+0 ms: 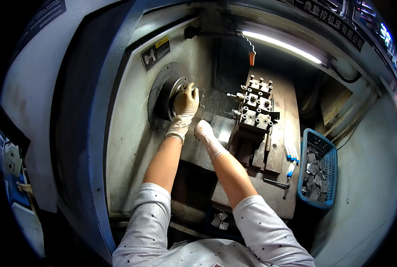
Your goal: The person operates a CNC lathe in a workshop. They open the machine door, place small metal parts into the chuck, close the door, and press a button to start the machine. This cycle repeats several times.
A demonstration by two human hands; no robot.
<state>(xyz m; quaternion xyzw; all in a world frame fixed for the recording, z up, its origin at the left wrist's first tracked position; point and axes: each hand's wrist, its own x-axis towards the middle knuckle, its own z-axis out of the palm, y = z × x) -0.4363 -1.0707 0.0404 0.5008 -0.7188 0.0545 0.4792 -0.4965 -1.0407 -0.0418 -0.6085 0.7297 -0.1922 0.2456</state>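
Note:
My left hand (187,102), in a thin pale glove, is at the face of the round lathe chuck (165,99). Its fingers are curled in, and whatever they pinch there is hidden behind them. Just below and to the right, my gloved right hand (203,131) is closed in a fist. A thin bent metal rod, apparently a hex key (203,107), rises from that fist toward the chuck. To the right of both hands stands the tool post (256,104), with several bolts and tool holders.
A blue basket (303,178) of metal blocks stands at the right. Near it on the slide lie blue-and-white brushes or tubes (292,160) and a dark T-shaped wrench (276,183). More metal parts (219,220) sit below. An orange-tipped nozzle (252,58) hangs near the lamp (280,46).

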